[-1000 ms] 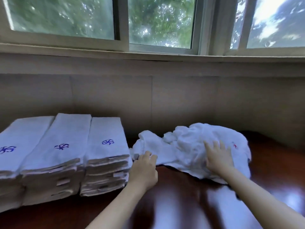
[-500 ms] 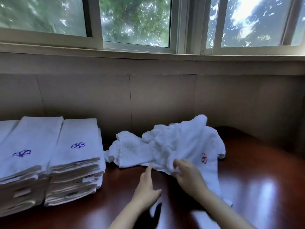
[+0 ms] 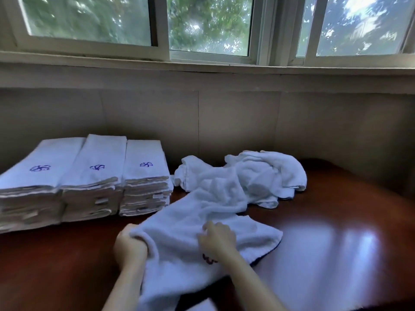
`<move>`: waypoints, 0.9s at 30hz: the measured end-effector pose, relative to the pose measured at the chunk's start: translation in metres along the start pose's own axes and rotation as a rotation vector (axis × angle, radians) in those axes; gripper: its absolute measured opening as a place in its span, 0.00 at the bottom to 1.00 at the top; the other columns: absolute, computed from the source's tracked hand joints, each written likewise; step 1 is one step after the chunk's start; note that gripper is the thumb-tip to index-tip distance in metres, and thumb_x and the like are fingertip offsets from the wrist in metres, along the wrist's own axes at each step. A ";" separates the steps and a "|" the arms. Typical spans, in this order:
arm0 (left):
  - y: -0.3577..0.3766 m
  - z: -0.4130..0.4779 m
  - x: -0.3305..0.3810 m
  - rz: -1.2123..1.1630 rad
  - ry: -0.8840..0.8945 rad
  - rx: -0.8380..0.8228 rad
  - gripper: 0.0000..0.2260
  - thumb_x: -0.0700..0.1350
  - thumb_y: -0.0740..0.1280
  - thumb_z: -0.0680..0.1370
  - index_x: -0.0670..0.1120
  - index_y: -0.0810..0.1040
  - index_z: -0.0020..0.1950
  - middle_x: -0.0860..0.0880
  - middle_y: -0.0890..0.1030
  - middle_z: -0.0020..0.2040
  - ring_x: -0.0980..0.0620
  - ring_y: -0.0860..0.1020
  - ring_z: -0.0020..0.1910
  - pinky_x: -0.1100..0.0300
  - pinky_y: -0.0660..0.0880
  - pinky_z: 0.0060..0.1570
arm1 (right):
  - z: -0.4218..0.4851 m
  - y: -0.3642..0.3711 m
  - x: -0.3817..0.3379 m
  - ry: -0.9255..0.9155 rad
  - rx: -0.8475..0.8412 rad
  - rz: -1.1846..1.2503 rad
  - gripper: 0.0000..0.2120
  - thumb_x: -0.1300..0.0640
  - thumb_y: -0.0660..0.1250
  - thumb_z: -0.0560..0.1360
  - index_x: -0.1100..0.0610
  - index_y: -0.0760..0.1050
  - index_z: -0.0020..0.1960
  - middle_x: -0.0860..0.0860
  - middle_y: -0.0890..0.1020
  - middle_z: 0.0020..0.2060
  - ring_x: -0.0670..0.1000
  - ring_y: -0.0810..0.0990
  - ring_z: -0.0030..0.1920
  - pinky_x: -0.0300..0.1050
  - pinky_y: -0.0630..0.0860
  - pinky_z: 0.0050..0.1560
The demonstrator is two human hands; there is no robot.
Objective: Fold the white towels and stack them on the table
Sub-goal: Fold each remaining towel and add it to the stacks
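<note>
A loose white towel [image 3: 179, 223] lies stretched toward me across the dark wooden table [image 3: 336, 243]. My left hand [image 3: 129, 246] is shut on its left edge. My right hand [image 3: 216, 240] grips the cloth near a red embroidered mark, partly hidden under my wrist. Behind it a heap of crumpled white towels [image 3: 265, 176] rests by the wall. At the left stand three stacks of folded white towels [image 3: 143, 176] with blue embroidered emblems on top.
A beige wall panel [image 3: 224, 120] runs close behind the table, under a window sill [image 3: 202, 66]. The table's right part shines with window glare [image 3: 359, 248]. The stacks fill the left side up to the frame edge.
Both hands have taken hold of one towel and drawn it out of the heap toward me. The view has swung left, showing all three stacks again.
</note>
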State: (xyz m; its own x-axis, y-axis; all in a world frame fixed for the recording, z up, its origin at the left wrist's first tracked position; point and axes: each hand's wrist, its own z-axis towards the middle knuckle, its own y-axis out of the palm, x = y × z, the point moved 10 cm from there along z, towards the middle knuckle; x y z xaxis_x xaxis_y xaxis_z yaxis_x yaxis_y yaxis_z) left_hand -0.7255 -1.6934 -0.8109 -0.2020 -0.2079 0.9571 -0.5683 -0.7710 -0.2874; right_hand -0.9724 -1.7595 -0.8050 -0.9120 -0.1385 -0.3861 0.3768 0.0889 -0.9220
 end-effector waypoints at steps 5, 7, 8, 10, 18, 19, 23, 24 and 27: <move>-0.045 0.008 -0.016 0.096 -0.142 0.000 0.14 0.45 0.63 0.78 0.42 0.73 0.62 0.38 0.73 0.62 0.36 0.73 0.59 0.48 0.71 0.58 | -0.013 0.014 -0.010 -0.029 0.146 -0.182 0.22 0.43 0.55 0.77 0.56 0.67 0.64 0.55 0.72 0.60 0.58 0.67 0.61 0.51 0.66 0.56; -0.045 0.000 0.014 0.347 0.084 -0.100 0.09 0.49 0.62 0.78 0.45 0.76 0.53 0.42 0.77 0.56 0.39 0.73 0.56 0.51 0.71 0.54 | -0.011 0.006 -0.002 0.054 0.156 -0.078 0.20 0.45 0.57 0.77 0.58 0.71 0.61 0.55 0.74 0.58 0.59 0.70 0.59 0.47 0.67 0.50; -0.040 -0.010 0.032 0.398 0.216 -0.157 0.07 0.49 0.63 0.77 0.46 0.76 0.47 0.45 0.79 0.49 0.41 0.75 0.52 0.53 0.71 0.50 | -0.011 0.003 -0.001 0.081 0.153 -0.038 0.17 0.47 0.58 0.78 0.58 0.73 0.58 0.55 0.76 0.57 0.58 0.73 0.58 0.45 0.67 0.46; -0.013 -0.045 0.053 0.446 0.438 -0.422 0.08 0.50 0.67 0.75 0.49 0.74 0.38 0.52 0.79 0.38 0.49 0.76 0.43 0.56 0.71 0.44 | -0.010 0.002 -0.002 0.096 0.138 0.073 0.14 0.51 0.59 0.78 0.60 0.77 0.50 0.56 0.80 0.50 0.57 0.77 0.51 0.41 0.65 0.37; 0.045 -0.122 0.017 0.900 0.765 -1.028 0.18 0.43 0.64 0.74 0.50 0.70 0.63 0.52 0.64 0.51 0.48 0.68 0.57 0.62 0.64 0.50 | -0.019 0.006 0.026 0.249 0.187 0.891 0.05 0.66 0.63 0.71 0.59 0.77 0.43 0.50 0.78 0.28 0.52 0.80 0.33 0.53 0.80 0.45; 0.043 -0.113 0.017 0.900 0.763 -0.994 0.17 0.40 0.62 0.74 0.50 0.71 0.63 0.51 0.66 0.53 0.47 0.69 0.59 0.62 0.64 0.51 | -0.020 -0.002 0.033 0.246 0.260 0.835 0.09 0.66 0.62 0.70 0.58 0.78 0.46 0.49 0.79 0.32 0.52 0.80 0.39 0.50 0.78 0.46; 0.025 -0.067 0.004 0.932 0.609 -0.871 0.26 0.38 0.60 0.75 0.50 0.63 0.73 0.48 0.70 0.67 0.48 0.70 0.66 0.56 0.67 0.64 | -0.029 -0.033 0.041 0.118 0.457 0.590 0.11 0.65 0.63 0.72 0.54 0.80 0.48 0.47 0.79 0.38 0.47 0.75 0.42 0.36 0.65 0.43; 0.019 -0.056 0.000 0.949 0.576 -0.831 0.27 0.38 0.60 0.75 0.50 0.61 0.74 0.48 0.70 0.69 0.48 0.70 0.67 0.55 0.68 0.65 | -0.030 -0.037 0.040 0.080 0.482 0.567 0.11 0.65 0.63 0.72 0.54 0.80 0.47 0.47 0.79 0.38 0.46 0.75 0.42 0.34 0.64 0.42; 0.003 -0.040 0.006 0.897 0.593 -0.758 0.28 0.39 0.62 0.73 0.51 0.62 0.73 0.49 0.72 0.68 0.50 0.71 0.66 0.57 0.68 0.64 | -0.031 -0.035 0.025 -0.046 0.433 0.520 0.15 0.70 0.61 0.69 0.55 0.79 0.45 0.46 0.79 0.39 0.45 0.75 0.41 0.25 0.66 0.37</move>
State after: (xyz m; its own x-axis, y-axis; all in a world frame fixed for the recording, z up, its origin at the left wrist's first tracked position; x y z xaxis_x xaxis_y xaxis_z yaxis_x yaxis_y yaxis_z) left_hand -0.7603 -1.6733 -0.8079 -0.9478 -0.0234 0.3179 -0.3188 0.0625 -0.9458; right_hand -1.0128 -1.7354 -0.7816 -0.5904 -0.2269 -0.7745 0.8042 -0.2464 -0.5409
